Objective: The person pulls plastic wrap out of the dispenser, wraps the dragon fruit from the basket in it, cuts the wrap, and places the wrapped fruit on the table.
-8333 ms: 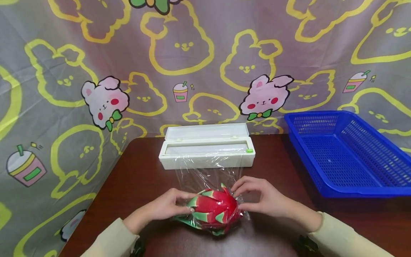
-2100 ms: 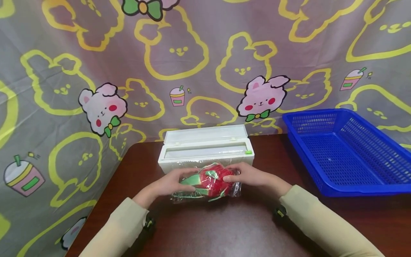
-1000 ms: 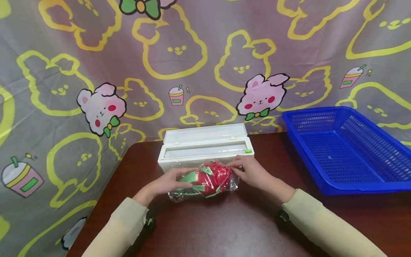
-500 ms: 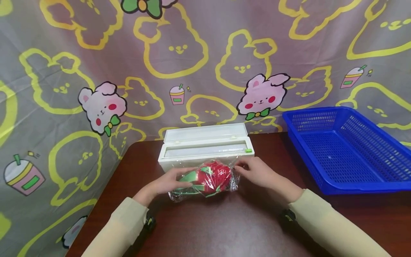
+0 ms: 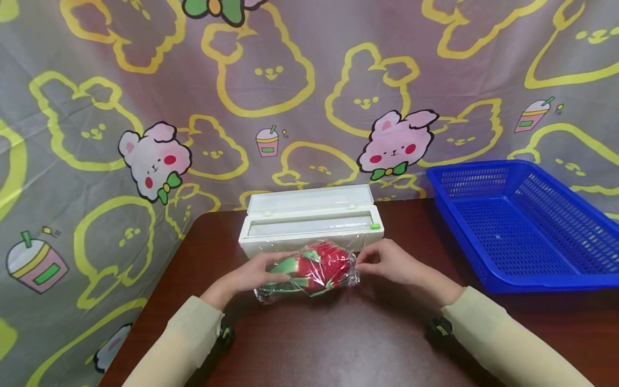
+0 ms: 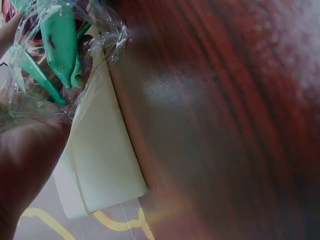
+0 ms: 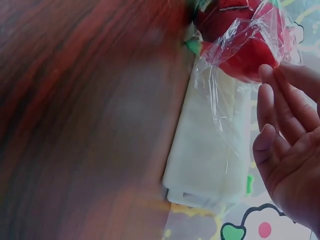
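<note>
A red dragon fruit (image 5: 326,264) with green scales lies on its side at mid-table, wrapped in clear cling film (image 5: 354,273). My left hand (image 5: 251,273) holds its green leafy end, thumb toward me and fingers on the far side. At the rounded red end, my right hand (image 5: 393,262) pinches the film's loose edge between thumb and fingertips. A loose flap of film (image 7: 217,102) hangs from that end in the right wrist view. Crumpled film (image 6: 116,42) bunches around the green tips in the left wrist view.
Right behind the fruit stands a white cling film box (image 5: 309,215), its lid raised, with a roll inside and a green slider (image 5: 375,226). A blue plastic basket (image 5: 488,282) stands at the right. A patterned curtain (image 5: 309,80) hangs behind the dark wooden table (image 5: 338,344).
Eight seconds ago the film ran from the box to the fruit; now it is separate, and the fruit lies closer to the box. Lately my right hand left the fruit and drew the film rightward.
</note>
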The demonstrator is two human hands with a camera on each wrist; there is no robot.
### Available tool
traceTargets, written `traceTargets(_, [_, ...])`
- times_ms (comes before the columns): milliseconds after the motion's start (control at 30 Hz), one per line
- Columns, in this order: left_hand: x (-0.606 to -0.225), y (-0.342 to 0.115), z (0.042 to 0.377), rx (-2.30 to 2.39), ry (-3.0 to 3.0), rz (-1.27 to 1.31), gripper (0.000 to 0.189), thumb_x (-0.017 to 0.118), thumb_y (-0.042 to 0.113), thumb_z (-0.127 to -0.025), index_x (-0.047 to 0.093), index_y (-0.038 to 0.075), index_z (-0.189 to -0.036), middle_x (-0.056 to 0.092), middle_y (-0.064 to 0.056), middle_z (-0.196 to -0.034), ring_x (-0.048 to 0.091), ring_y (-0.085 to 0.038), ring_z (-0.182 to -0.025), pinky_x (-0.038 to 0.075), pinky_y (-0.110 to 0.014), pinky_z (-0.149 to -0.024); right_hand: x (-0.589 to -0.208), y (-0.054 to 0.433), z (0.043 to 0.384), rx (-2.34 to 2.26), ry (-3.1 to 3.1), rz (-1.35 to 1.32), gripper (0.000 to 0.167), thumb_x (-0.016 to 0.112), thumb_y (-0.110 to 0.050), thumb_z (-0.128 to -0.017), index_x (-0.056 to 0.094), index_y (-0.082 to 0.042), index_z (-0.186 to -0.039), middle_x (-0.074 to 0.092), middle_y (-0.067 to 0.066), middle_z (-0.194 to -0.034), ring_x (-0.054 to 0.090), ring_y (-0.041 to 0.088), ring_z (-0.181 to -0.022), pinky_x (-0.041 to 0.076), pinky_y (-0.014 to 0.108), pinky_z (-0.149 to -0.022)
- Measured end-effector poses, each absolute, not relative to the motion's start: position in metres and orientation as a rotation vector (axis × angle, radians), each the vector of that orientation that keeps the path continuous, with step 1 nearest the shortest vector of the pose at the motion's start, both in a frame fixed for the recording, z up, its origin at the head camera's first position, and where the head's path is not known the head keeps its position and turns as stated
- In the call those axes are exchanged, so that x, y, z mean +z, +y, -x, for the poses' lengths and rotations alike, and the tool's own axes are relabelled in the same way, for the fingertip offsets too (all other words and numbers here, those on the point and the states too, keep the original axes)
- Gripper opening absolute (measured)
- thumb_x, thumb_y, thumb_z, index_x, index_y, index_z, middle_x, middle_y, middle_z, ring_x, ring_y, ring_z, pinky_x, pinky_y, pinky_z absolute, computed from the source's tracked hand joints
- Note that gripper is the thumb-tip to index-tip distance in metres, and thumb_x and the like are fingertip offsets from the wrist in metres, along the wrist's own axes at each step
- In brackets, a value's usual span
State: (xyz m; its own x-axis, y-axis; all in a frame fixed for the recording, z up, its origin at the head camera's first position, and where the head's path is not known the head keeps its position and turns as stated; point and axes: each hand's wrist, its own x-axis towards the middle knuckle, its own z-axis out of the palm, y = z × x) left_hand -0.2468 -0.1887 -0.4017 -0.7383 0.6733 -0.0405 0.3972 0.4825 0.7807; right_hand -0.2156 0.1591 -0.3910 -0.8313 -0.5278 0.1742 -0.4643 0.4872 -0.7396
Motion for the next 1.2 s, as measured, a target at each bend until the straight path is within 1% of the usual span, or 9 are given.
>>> traceTargets(400, [-0.403, -0.189, 0.248, 1.143, 2.381, -0.907, 0.057, 0.070, 0.024, -0.091, 0.050, 0.018, -0.144, 0.060, -0.005, -0.124, 0.054, -0.022, -0.105, 0.047, -0.038, -0.086, -0.401, 0.152, 0.226, -1.262, 2.684, 0.939, 0.006, 0.077, -0.014, -0.084, 0.073, -0.012, -0.080, 0.063, -0.011, -0.071, 0.050, 0.008, -0.063, 0.045, 0.024, -0.058])
traceTargets(533, [-0.403, -0.190, 0.248, 1.147, 2.381, -0.920, 0.057, 0.070, 0.024, -0.090, 0.050, 0.017, -0.144, 0.061, -0.004, -0.123, 0.054, -0.022, -0.103, 0.048, -0.038, -0.085, -0.400, 0.150, 0.229, -1.208, 2.754, 0.860, 0.011, 0.080, -0.021, -0.082, 0.072, -0.015, -0.078, 0.063, -0.011, -0.069, 0.051, 0.008, -0.063, 0.044, 0.027, -0.059])
traceTargets(633, [-0.403, -0.190, 0.247, 1.143, 2.387, -0.929, 0.058, 0.071, 0.024, -0.090, 0.050, 0.017, -0.144, 0.063, -0.003, -0.121, 0.055, -0.021, -0.102, 0.048, -0.038, -0.084, -0.397, 0.152, 0.229, -1.108, 2.848, 0.820, 0.016, 0.082, -0.026, -0.079, 0.071, -0.016, -0.083, 0.065, -0.011, -0.074, 0.056, 0.008, -0.066, 0.046, 0.028, -0.061])
traceTargets(733, [-0.403, -0.191, 0.247, 1.137, 2.389, -0.931, 0.058, 0.071, 0.025, -0.090, 0.050, 0.017, -0.143, 0.063, -0.002, -0.120, 0.055, -0.021, -0.101, 0.048, -0.037, -0.083, -0.393, 0.154, 0.226, -1.008, 2.964, 0.844, 0.021, 0.083, -0.024, -0.079, 0.071, -0.016, -0.094, 0.067, -0.008, -0.083, 0.062, 0.011, -0.074, 0.049, 0.032, -0.065])
traceTargets(833, [-0.402, -0.190, 0.247, 1.129, 2.394, -0.925, 0.058, 0.071, 0.027, -0.090, 0.050, 0.019, -0.144, 0.063, 0.000, -0.120, 0.056, -0.020, -0.101, 0.048, -0.036, -0.083, -0.387, 0.155, 0.222, -0.971, 3.075, 0.982, 0.030, 0.081, -0.017, -0.080, 0.070, -0.012, -0.108, 0.068, 0.000, -0.101, 0.065, 0.018, -0.091, 0.053, 0.037, -0.074])
traceTargets(933, [-0.403, -0.190, 0.247, 1.126, 2.396, -0.932, 0.058, 0.071, 0.027, -0.090, 0.050, 0.018, -0.144, 0.063, -0.002, -0.120, 0.056, -0.021, -0.100, 0.049, -0.036, -0.083, -0.384, 0.153, 0.217, -0.954, 3.118, 1.247, 0.045, 0.083, -0.018, -0.079, 0.067, -0.010, -0.120, 0.062, 0.004, -0.122, 0.060, 0.022, -0.109, 0.053, 0.040, -0.084])
traceTargets(1067, [-0.403, -0.191, 0.248, 1.126, 2.388, -0.918, 0.059, 0.070, 0.027, -0.090, 0.049, 0.018, -0.144, 0.062, -0.003, -0.121, 0.055, -0.021, -0.102, 0.048, -0.036, -0.083, -0.382, 0.147, 0.213, -0.857, 3.018, 1.608, 0.071, 0.087, -0.029, -0.073, 0.057, -0.008, -0.135, 0.049, 0.008, -0.143, 0.047, 0.026, -0.129, 0.046, 0.045, -0.096])
traceTargets(1133, [-0.403, -0.191, 0.248, 1.125, 2.384, -0.925, 0.059, 0.070, 0.027, -0.090, 0.049, 0.017, -0.144, 0.062, -0.004, -0.122, 0.055, -0.021, -0.102, 0.048, -0.036, -0.083, -0.382, 0.143, 0.213, -0.782, 3.006, 1.649, 0.079, 0.086, -0.036, -0.073, 0.053, -0.008, -0.139, 0.045, 0.009, -0.147, 0.041, 0.028, -0.134, 0.041, 0.048, -0.101])
traceTargets(1200, [-0.402, -0.190, 0.248, 1.123, 2.383, -0.927, 0.059, 0.070, 0.026, -0.090, 0.049, 0.018, -0.144, 0.061, -0.004, -0.122, 0.055, -0.022, -0.103, 0.048, -0.036, -0.084, -0.382, 0.142, 0.213, -0.751, 3.013, 1.585, 0.083, 0.085, -0.040, -0.073, 0.050, -0.008, -0.141, 0.044, 0.010, -0.148, 0.039, 0.029, -0.135, 0.039, 0.051, -0.102])
